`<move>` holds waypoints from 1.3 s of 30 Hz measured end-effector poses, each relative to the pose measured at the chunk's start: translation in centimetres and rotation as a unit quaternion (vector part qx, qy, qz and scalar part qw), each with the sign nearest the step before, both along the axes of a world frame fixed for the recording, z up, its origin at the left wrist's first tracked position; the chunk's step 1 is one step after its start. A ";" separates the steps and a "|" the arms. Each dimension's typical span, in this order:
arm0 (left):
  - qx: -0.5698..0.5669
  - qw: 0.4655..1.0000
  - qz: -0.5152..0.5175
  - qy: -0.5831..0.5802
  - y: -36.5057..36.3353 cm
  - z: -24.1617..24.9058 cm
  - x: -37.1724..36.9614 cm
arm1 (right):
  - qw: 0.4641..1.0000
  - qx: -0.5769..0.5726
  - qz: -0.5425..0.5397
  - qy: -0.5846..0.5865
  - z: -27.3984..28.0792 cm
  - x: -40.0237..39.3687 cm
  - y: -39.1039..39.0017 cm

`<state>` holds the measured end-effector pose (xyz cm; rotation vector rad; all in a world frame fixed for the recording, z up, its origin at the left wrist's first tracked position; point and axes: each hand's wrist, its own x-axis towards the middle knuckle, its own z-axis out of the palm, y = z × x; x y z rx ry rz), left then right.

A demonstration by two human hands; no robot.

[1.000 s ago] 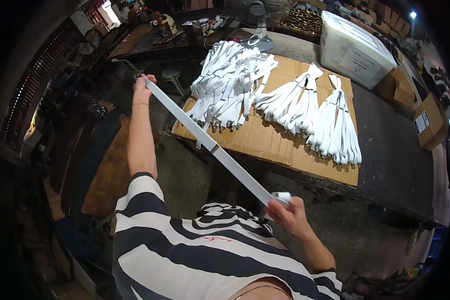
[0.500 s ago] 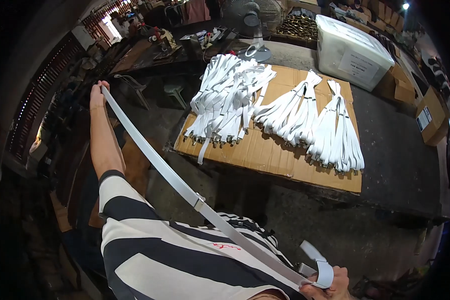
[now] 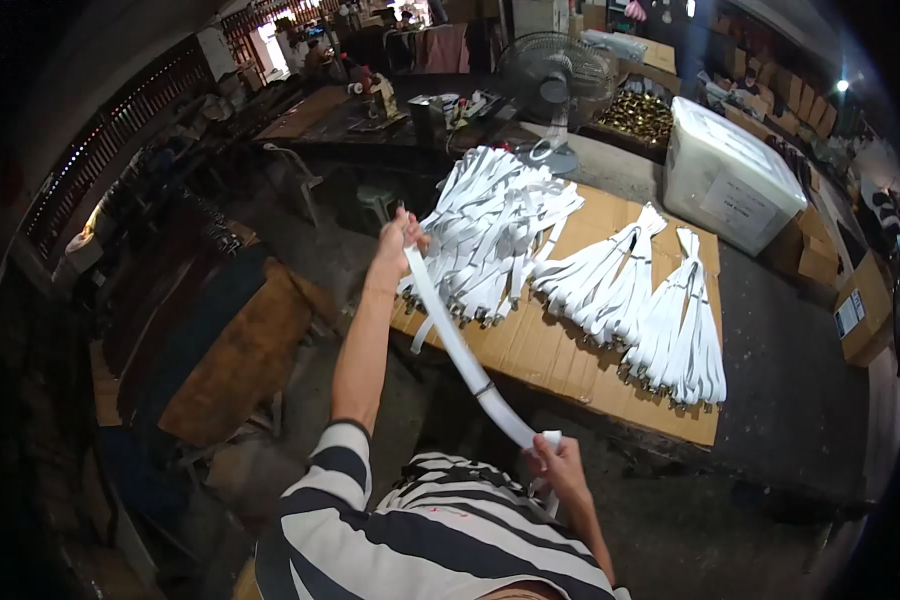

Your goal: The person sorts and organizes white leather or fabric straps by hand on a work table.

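Note:
A flat white strap point(image 3: 450, 335) with a slider partway along stretches between my two hands, sagging slightly. My left hand point(image 3: 402, 238) grips its upper end, close to the left edge of a big heap of white straps point(image 3: 500, 225). Closer to my body, my right hand point(image 3: 558, 465) is closed around the lower part, and a short loop shows above the fingers. To the right of the heap lie two tied bundles of white straps, a middle bundle point(image 3: 605, 280) and a right bundle point(image 3: 678, 335), with metal ends toward me.
Heap and bundles lie on a cardboard sheet point(image 3: 560, 385) on a dark table point(image 3: 780, 390). Behind stand a fan point(image 3: 558, 90), a lidded plastic box point(image 3: 735, 180) and a tray of brass-coloured pieces point(image 3: 637, 112). Cardboard boxes point(image 3: 863, 310) are at right. Brown material point(image 3: 240, 350) lies at lower left.
My left hand has come in from the far left toward the heap, and my right hand has moved up and left. The strap spans a shorter distance now, and the view has shifted.

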<state>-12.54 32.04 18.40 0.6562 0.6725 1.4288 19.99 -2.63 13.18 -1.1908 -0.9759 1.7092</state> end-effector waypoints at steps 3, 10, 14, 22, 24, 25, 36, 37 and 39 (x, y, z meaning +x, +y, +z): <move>0.021 0.999 -0.022 -0.021 -1.5 -0.3 0.7 | 0.998 -0.055 0.002 -0.024 -2.8 -0.2 -0.5; 0.039 0.998 -0.045 -0.015 -5.5 3.2 3.4 | 0.980 -0.052 0.177 -0.068 -7.7 1.4 -1.4; 0.057 0.998 0.012 0.007 -6.7 4.3 2.9 | 0.980 -0.096 0.174 -0.014 -8.7 -0.9 -0.1; 0.044 0.998 0.006 0.053 -5.9 3.5 3.4 | 0.979 -0.119 0.148 0.075 -16.3 -3.7 0.7; 0.059 0.997 -0.023 0.039 -4.4 3.7 2.7 | 0.976 -0.138 0.129 0.110 -13.4 -4.2 1.2; 0.063 0.997 -0.024 0.036 -3.4 3.9 2.2 | 0.970 -0.160 0.114 0.142 -11.8 -4.5 1.7; 0.002 0.994 0.072 0.085 12.5 -0.7 -11.3 | 0.996 -0.006 0.070 0.048 2.5 -12.3 8.6; -0.012 0.994 0.080 0.080 14.1 -1.1 -12.4 | 0.997 -0.016 0.057 0.041 3.7 -13.1 9.0; -0.039 0.985 0.123 0.111 17.9 -2.5 -14.9 | 0.999 -0.002 0.038 0.029 5.9 -14.3 9.4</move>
